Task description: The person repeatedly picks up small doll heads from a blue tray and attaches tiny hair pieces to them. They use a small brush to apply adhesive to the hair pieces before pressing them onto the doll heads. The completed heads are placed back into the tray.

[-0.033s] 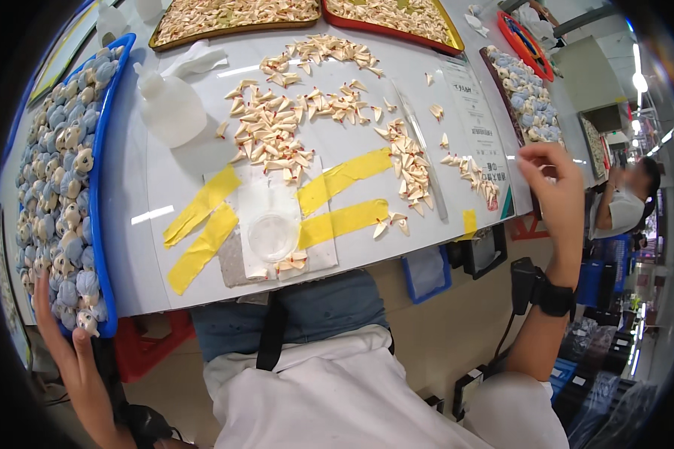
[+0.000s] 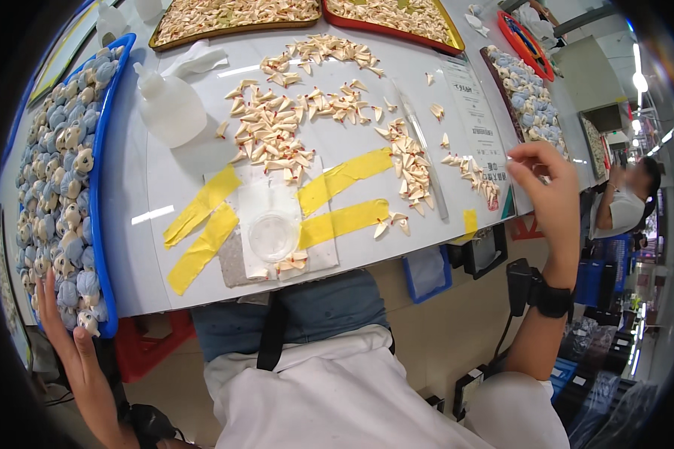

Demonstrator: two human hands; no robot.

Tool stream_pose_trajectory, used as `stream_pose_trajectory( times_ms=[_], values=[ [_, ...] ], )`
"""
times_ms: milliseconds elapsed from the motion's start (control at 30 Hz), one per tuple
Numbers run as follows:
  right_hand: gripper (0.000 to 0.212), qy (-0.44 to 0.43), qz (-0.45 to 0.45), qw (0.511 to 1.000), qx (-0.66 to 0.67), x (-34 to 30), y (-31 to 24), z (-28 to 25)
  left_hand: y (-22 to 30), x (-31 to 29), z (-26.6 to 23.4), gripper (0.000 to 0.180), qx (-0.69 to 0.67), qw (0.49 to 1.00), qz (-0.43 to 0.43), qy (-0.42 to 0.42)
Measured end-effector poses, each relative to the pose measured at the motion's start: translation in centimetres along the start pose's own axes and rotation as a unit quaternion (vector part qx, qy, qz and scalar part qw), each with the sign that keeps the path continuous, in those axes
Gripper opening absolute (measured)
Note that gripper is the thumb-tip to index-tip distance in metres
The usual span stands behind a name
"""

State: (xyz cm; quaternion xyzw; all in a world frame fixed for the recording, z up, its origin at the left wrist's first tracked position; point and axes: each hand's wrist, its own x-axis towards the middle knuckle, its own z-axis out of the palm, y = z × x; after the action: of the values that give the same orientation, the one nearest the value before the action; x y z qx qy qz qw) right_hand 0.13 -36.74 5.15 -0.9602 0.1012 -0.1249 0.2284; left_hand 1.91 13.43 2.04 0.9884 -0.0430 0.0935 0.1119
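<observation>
My left hand (image 2: 73, 348) has its fingers stretched out at the near end of a blue tray (image 2: 106, 187). Small pale figurine heads with light-blue caps or hair (image 2: 67, 172) fill this tray, and my fingertips touch or nearly touch those at its near left corner. Over the table's right edge, my right hand (image 2: 550, 179) is bent with thumb and forefinger close together; anything they pinch is too small to make out. Left of it lie small cream pointed pieces with red tips (image 2: 468, 172). More such pieces (image 2: 273, 131) are scattered mid-table.
Yellow tape strips (image 2: 344, 179) flank a clear round dish (image 2: 272, 236) on a white pad. A plastic bottle (image 2: 171, 108) stands behind. Two trays of cream pieces (image 2: 236, 43) line the back. A dark tray of heads (image 2: 505, 97) is at right. Another person (image 2: 621, 198) sits beyond.
My right hand has shifted slightly left, its thumb and forefinger lowered a little. My left hand has barely moved; the things on the table lie as before.
</observation>
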Motion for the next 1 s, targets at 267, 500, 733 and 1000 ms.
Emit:
stream_pose_trajectory(
  times_ms=[267,500,733,1000],
  values=[
    [0.012,-0.048,-0.026,0.995,-0.085,0.7,-1.8,2.6,-4.8,2.0,2.8,0.078,-0.037,0.995,0.034,0.081],
    [0.011,-0.035,-0.057,0.994,-0.082,1.0,-2.2,3.0,2.7,2.8,1.8,0.055,-0.065,0.991,-0.038,0.112],
    [0.011,0.024,-0.022,0.999,-0.01,1.4,-1.7,3.2,2.8,4.0,1.3,0.047,-0.111,0.988,-0.011,0.108],
    [0.013,0.007,-0.03,0.999,0.015,1.9,-1.6,3.3,0.7,5.5,1.7,0.041,-0.111,0.987,-0.002,0.119]
  ],
)
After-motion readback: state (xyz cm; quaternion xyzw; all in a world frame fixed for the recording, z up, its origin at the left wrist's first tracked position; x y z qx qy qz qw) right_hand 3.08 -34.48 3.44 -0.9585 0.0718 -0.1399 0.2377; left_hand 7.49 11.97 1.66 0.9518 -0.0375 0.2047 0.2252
